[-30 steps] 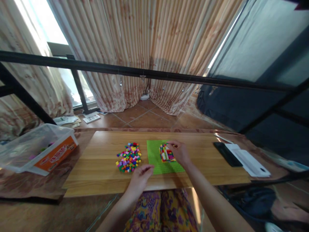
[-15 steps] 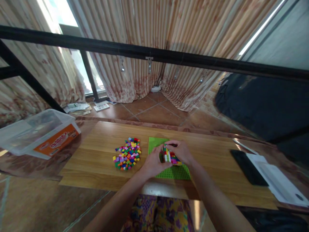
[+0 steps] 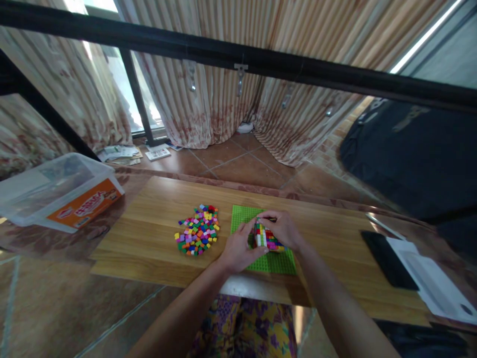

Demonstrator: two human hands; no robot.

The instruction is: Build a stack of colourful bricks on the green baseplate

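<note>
A small block-shaped build of colourful toy bricks point(image 3: 262, 238) stands on the green studded baseplate point(image 3: 272, 266), with white, red, yellow, blue and pink bricks showing. Around its left and near sides wraps my left hand point(image 3: 238, 251), thumb at the near corner and fingers on the far side. My right hand point(image 3: 283, 231) reaches in from the right, fingertips pinched together at the far top edge of the build. Whether a small brick sits in that pinch is hidden by the fingers. Left of the baseplate lies a pile of loose toy bricks point(image 3: 199, 231).
The wooden table point(image 3: 149, 223) carries all of this. A clear plastic box with an orange label point(image 3: 85, 206) stands off its left end. On the right lie a dark flat object point(image 3: 389, 259) and a white tray-like piece point(image 3: 432, 281). A black rail point(image 3: 216, 49) crosses beyond the table.
The camera view has tilted and shifted slightly, so the scene sits a little differently. Both hands stay at the brick build, with the right fingertips still at its far top edge.
</note>
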